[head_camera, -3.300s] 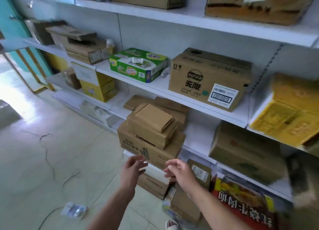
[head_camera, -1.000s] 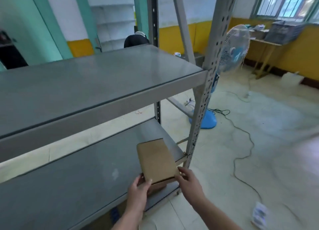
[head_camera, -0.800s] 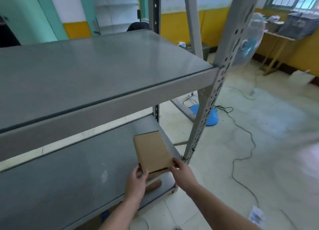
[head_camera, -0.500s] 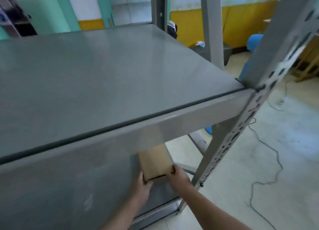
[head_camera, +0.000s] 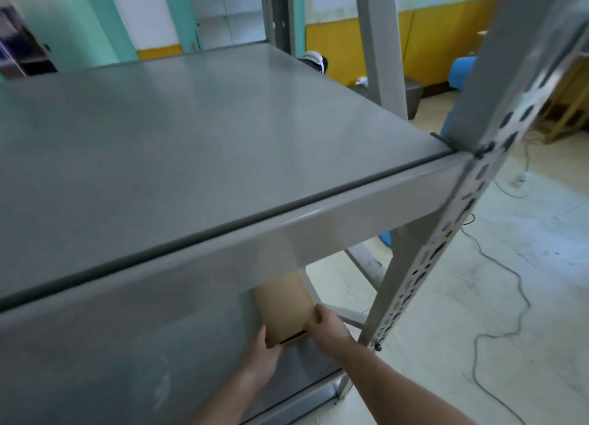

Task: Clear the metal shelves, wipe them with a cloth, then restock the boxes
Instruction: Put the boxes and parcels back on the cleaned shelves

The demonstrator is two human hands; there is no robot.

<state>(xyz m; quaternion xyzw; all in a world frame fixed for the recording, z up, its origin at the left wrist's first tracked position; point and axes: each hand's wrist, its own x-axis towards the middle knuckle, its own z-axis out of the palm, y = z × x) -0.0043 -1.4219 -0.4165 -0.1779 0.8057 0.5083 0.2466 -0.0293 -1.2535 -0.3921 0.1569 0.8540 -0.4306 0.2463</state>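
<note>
Cardboard box (head_camera: 282, 306) sits on or just above the lower shelf (head_camera: 178, 354), near its right end, its far part hidden beneath the upper shelf (head_camera: 223, 131). The left hand (head_camera: 263, 357) clasps its near left corner and the right hand (head_camera: 328, 329) its right edge, probably to guide it in squarely. The perforated upright (head_camera: 424, 265) stands just right of the box; bare shelf lies to its left.
</note>
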